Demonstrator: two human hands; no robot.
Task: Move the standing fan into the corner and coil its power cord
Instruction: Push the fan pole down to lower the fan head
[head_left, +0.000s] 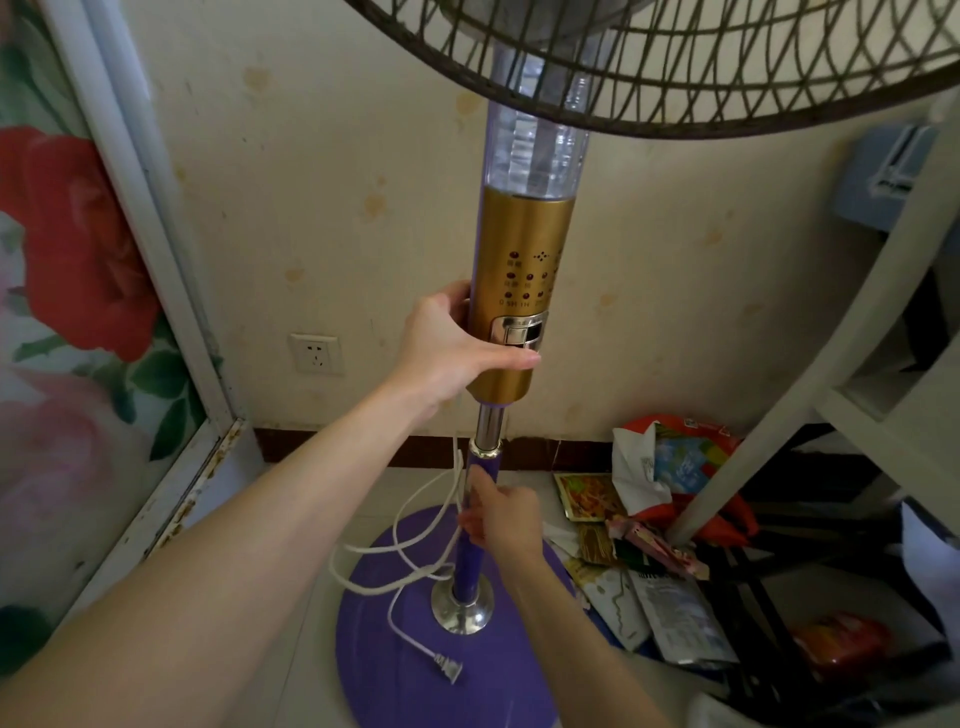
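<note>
Left fingers (509, 359) are wrapped round the fan's (524, 234) gold column; right fingers (480, 522) are closed on the pole (467, 564) low down, seemingly trapping the cord (415, 540) against it. The fan stands close to the wall, with the cord in loose loops over the base (467, 691) and the plug (447, 667) lying on it. I'd steady the column with the left hand, wind the slack in even turns and tuck the plug in last.

Above the pole (465, 564), the fan's grille (675, 67) runs off the top edge. The fingers of your left hand (457, 343) wrap out of sight behind the control column (524, 249), whose printed labels are too small to read. Beside the pole, the power cord (395, 540) disappears under your right hand (501, 519). Below the pole, the base (374, 675) is cut off at its near rim.
</note>
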